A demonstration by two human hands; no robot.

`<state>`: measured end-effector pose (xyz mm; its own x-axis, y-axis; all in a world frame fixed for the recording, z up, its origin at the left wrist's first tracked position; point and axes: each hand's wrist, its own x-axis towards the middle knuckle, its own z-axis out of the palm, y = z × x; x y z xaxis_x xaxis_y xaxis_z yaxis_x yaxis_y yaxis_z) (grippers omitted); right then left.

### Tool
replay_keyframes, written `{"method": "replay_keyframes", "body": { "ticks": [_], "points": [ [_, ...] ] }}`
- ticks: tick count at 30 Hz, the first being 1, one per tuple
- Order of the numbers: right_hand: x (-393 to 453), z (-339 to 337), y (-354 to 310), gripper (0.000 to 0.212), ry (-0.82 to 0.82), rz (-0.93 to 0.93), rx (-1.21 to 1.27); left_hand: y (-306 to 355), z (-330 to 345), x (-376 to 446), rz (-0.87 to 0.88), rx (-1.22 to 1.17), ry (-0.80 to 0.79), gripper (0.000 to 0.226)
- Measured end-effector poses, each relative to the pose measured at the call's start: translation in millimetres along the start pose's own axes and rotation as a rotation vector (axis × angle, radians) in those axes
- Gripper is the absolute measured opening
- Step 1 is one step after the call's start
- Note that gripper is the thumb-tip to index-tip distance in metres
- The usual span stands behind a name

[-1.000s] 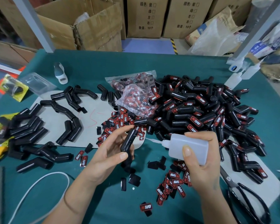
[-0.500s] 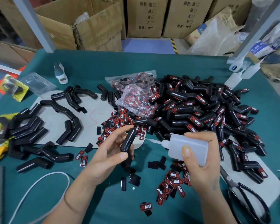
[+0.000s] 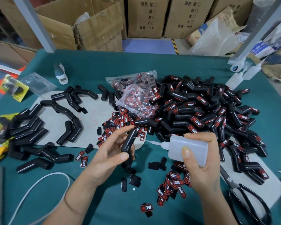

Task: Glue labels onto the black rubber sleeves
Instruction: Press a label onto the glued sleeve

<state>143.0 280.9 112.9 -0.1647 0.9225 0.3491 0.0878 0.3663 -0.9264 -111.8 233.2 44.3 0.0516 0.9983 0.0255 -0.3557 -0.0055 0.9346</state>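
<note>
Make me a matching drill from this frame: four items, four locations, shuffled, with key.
Items:
1. glue bottle
2. scissors
3. bare rubber sleeve
4. white cable

Locations:
A. held in the left hand
B. lying on the green table at the near right corner
C. held in the right hand, nozzle pointing at the sleeve
D. looping across the table's near left

Pairs: 1-C, 2-B, 3-A, 4-D
</note>
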Motion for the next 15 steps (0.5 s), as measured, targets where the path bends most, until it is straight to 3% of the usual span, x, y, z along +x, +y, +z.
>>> {"method": "replay_keyframes", "body": {
  "ticks": [15],
  "points": [
    [-1.7,1.7,-3.9,0.027,-0.055,0.009,-0.033,3.5,2.8,0.1,0.004,-0.023,0.036,0.067]
  ]
}}
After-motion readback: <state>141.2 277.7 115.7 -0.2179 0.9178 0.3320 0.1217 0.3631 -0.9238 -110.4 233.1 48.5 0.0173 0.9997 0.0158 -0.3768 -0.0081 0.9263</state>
